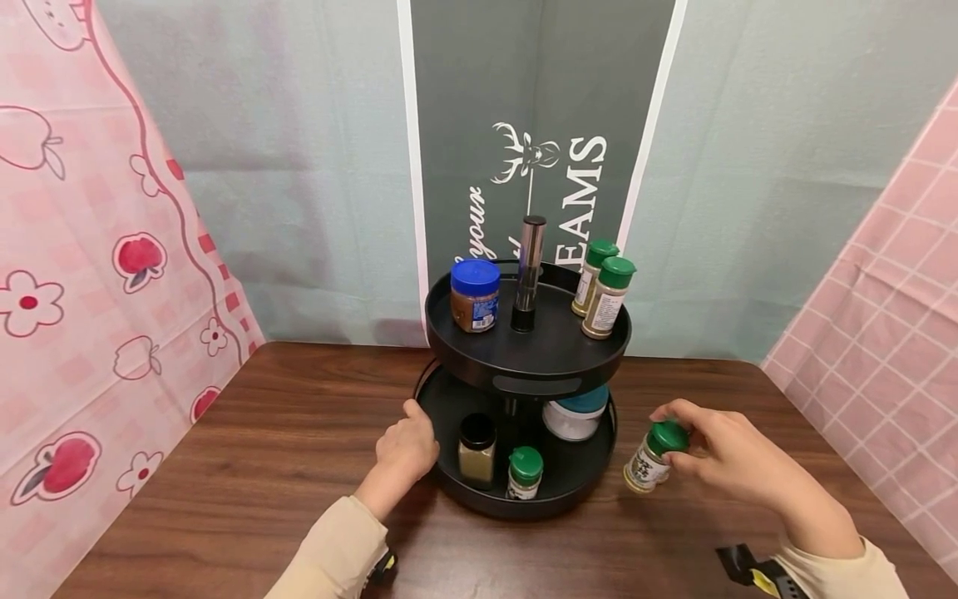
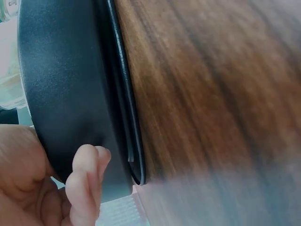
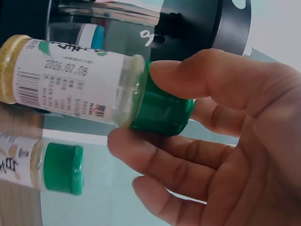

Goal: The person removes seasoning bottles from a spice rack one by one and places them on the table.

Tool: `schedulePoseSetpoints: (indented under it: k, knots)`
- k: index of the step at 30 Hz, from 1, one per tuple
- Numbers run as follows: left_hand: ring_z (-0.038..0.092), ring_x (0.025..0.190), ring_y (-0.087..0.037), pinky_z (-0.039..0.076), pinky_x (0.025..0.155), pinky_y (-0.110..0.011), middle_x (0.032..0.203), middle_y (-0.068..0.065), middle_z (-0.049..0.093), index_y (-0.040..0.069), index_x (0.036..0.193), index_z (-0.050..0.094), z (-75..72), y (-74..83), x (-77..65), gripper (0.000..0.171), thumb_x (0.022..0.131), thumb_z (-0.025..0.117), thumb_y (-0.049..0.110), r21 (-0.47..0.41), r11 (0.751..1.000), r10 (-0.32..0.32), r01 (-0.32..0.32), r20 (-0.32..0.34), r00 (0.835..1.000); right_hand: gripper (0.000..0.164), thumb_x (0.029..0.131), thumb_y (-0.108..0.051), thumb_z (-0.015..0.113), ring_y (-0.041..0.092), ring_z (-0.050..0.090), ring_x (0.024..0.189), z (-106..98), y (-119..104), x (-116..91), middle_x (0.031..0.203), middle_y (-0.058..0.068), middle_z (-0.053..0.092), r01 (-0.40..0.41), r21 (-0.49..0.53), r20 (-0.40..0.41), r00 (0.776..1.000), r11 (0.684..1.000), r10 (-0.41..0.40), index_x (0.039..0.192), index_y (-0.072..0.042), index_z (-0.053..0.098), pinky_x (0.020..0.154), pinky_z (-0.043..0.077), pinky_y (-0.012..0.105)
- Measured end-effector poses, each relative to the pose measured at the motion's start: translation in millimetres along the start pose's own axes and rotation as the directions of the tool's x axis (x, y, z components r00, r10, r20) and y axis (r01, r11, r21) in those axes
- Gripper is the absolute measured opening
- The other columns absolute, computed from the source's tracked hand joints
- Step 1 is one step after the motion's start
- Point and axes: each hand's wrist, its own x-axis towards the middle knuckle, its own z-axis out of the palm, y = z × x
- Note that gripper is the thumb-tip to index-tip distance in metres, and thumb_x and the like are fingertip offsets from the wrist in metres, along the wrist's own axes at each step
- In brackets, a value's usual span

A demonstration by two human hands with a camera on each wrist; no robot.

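A black two-tier round rack (image 1: 524, 366) stands on the table. At the left edge of its lower tray, my left hand (image 1: 407, 445) grips the rim; in the left wrist view the fingers (image 2: 87, 174) lie against the outer wall. My right hand (image 1: 729, 453), right of the rack, holds a spice jar (image 1: 645, 467) by its green cap, thumb on one side and fingers on the other. The jar leans, its base toward the rack, and its printed label shows in the right wrist view. Another green-capped spice jar (image 3: 63, 168) appears beside it there.
On the upper tray are a blue-lidded jar (image 1: 475, 295) and two green-capped spice jars (image 1: 606, 299). The lower tray bears a black-capped jar (image 1: 476, 449), a green-capped jar (image 1: 525, 472) and a white tub (image 1: 575, 414) with a blue lid. Wooden table (image 1: 299, 433) surrounds the rack; cloths hang behind.
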Motion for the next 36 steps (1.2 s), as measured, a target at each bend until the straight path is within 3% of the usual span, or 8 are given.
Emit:
schedulePoseSetpoints:
  k: [4,13,23,29,36]
  knots:
    - [0.058,0.066,-0.034,0.048,0.057,-0.047,0.076,-0.022,0.062,-0.003,0.107,0.035,1.2,-1.1,-0.1,0.047,0.076,0.064,0.017,-0.005,1.000,0.001,-0.001,-0.014,1.000,0.039,0.068,-0.011,0.075,-0.001,0.044,0.055,-1,6,-5,0.065,-0.016,0.050,-0.024,-0.006,0.025,0.999,1.000,0.024,0.102,-0.017,0.056,0.049,0.041,0.025]
    - [0.056,0.061,-0.032,0.046,0.052,-0.044,0.061,-0.014,0.056,-0.003,0.107,0.033,0.2,-3.2,1.1,0.046,0.075,0.062,0.015,-0.026,1.000,-0.015,0.015,-0.014,1.000,0.036,0.071,-0.012,0.074,-0.001,0.050,0.059,0,20,-12,0.072,-0.009,0.058,-0.085,0.035,0.119,0.990,0.996,0.080,0.102,-0.011,0.055,0.050,0.046,0.028]
    - [0.057,0.063,-0.033,0.047,0.053,-0.045,0.064,-0.016,0.058,-0.001,0.103,0.033,1.6,-2.9,2.2,0.044,0.074,0.062,0.015,-0.027,0.999,-0.028,0.027,-0.033,0.999,0.038,0.066,-0.010,0.075,0.000,0.044,0.058,-1,35,-18,0.071,-0.009,0.054,-0.105,-0.036,0.118,0.987,0.994,0.108,0.099,-0.014,0.056,0.051,0.041,0.028]
    - [0.058,0.066,-0.035,0.047,0.055,-0.048,0.076,-0.023,0.062,-0.002,0.104,0.034,2.2,-2.1,2.0,0.045,0.074,0.063,0.015,-0.030,0.999,-0.031,0.030,-0.040,0.999,0.039,0.065,-0.010,0.074,0.002,0.042,0.056,-3,43,-23,0.068,-0.009,0.053,-0.151,-0.052,0.129,0.979,0.987,0.157,0.100,-0.013,0.056,0.050,0.039,0.029]
    - [0.058,0.067,-0.034,0.047,0.056,-0.048,0.077,-0.023,0.062,-0.003,0.107,0.033,3.1,-0.7,2.3,0.047,0.075,0.063,0.015,-0.027,0.999,-0.032,0.031,-0.031,0.999,0.039,0.064,-0.008,0.073,0.003,0.041,0.054,-1,50,-26,0.067,-0.009,0.055,-0.195,-0.080,0.140,0.969,0.978,0.204,0.099,-0.011,0.057,0.050,0.038,0.031]
